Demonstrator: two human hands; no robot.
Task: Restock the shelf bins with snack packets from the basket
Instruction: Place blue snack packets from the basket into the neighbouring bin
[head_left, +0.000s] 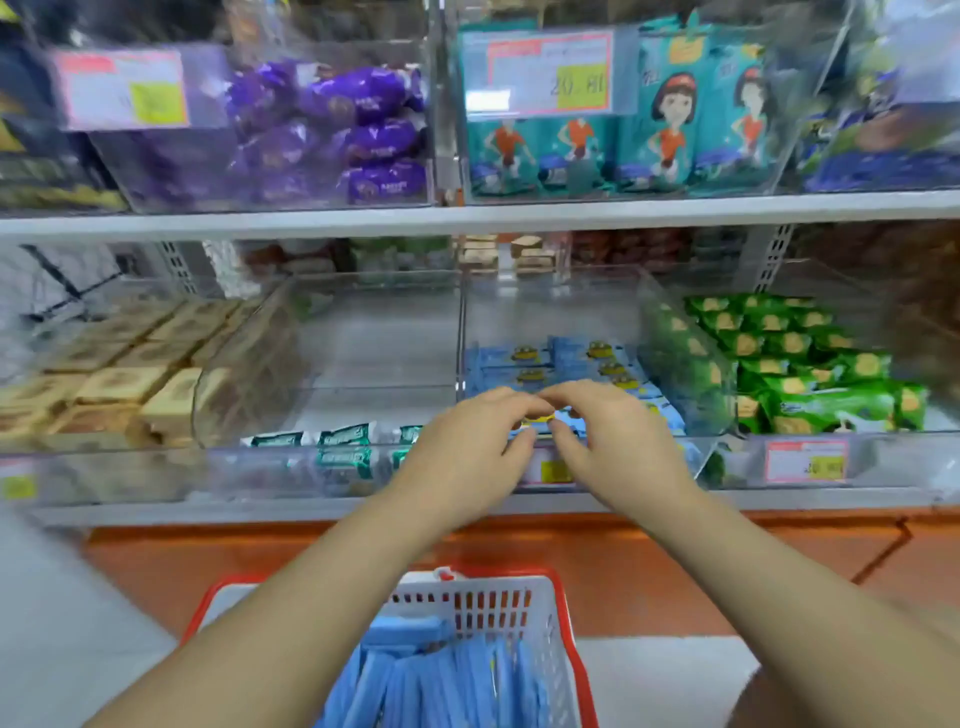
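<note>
Head view is showing the left grip (475, 447) and the right grip (615, 447) working fingertip to fingertip, both narrowed to a pinch and holding one blue packet (548, 418) between them, just above the front lip of the clear bin (693, 449). The packet is looking light and soft, a thin glossy wrapper that is likely to slip and crumple, so pinching it by its short sealed ends, as both grips seem to be doing, is probably the safest hold; squeezing the middle is risking the snack inside. Behind the fingers, rows of matching packets (571, 358) are lying flat on the bin floor, and the back half of the bin is standing bare, so there is room for sliding more in. The bin's slanted right wall (675, 364) and the divider on the left are hemming the grips in sideways, and the upper shelf edge (467, 221) is limiting how high the wrists can be lifting. Green packets (810, 374) are filling the neighbouring bin on the right, and teal packets (343, 441) are sitting in the one on the left. Below the forearms, the basket (519, 590) is holding many more blue wrappers (441, 675), standing on edge.
</note>
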